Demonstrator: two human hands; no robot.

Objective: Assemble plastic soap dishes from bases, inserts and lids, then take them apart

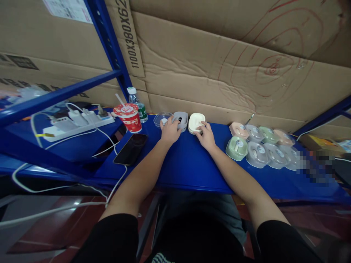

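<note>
Reaches with the left hand [170, 133] over a clear, shallow plastic container [158, 118] and a rounded-square grey plastic container [183, 117] beside it, with fingers spread apart across the two. Touches with the right hand [207, 138] the near right corner of a rounded-square cream plastic container [196, 119], with fingers bent and close to it; cannot tell whether clamped on it. Rests all three near the back edge of the blue table [192, 164], against the brown cardboard [178, 65].

Looks only partly arranged, as a judgement: at the right, shows two neat rows of pink, grey and green plastic containers [257, 153] under clear covers with round labels; between the hands, leaves the cream one apart from the grey, with no such label visible on it. Farther left, shows a black phone [131, 149], a red-and-white paper cup [131, 120] and a clear plastic bottle [141, 109].
</note>
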